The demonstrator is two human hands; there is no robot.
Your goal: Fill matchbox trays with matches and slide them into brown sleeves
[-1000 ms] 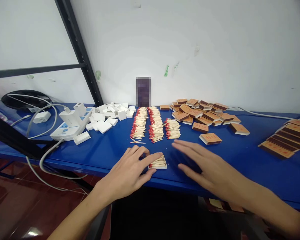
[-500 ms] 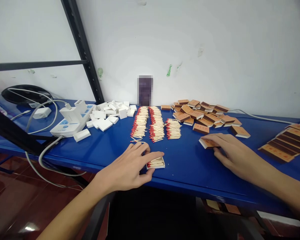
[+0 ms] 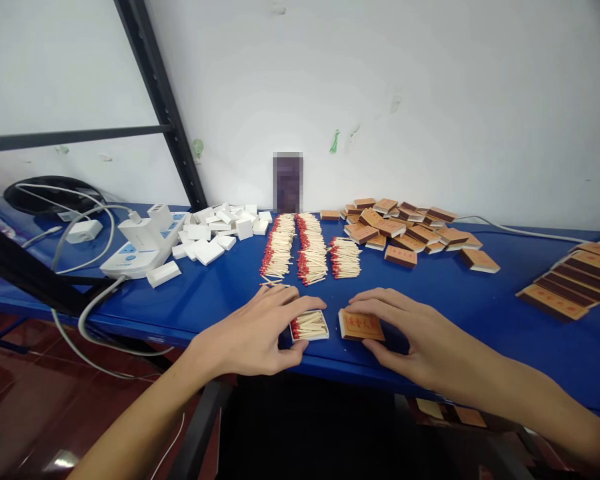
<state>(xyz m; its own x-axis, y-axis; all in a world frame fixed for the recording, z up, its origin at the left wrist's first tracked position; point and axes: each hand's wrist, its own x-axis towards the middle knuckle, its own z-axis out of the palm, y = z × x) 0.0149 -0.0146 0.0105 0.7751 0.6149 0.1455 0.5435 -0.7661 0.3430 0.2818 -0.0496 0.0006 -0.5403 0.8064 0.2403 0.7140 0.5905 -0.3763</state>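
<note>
My left hand (image 3: 265,330) grips a small white matchbox tray (image 3: 322,336) between thumb and fingers at the blue table's front edge. Red-headed matches (image 3: 309,325) lie inside that tray. Just to its right, my right hand (image 3: 400,327) is closed on an orange-brown matchbox sleeve (image 3: 362,325), its white-edged end facing the tray with a small gap between them. Behind the hands, loose matches form three rows: a left row (image 3: 279,247), a middle row (image 3: 311,247) and a shorter right row (image 3: 346,257).
White trays (image 3: 220,227) are heaped at the back left, near a power strip (image 3: 145,250) with cables. Orange-brown matchboxes (image 3: 405,230) lie piled at the back right. More matchboxes (image 3: 575,280) stand lined up at the far right. A black rack post (image 3: 163,100) rises at left.
My right hand has moved left and toward me with the matchbox sleeve, from near the pile to beside the tray. My left hand stays on the tray.
</note>
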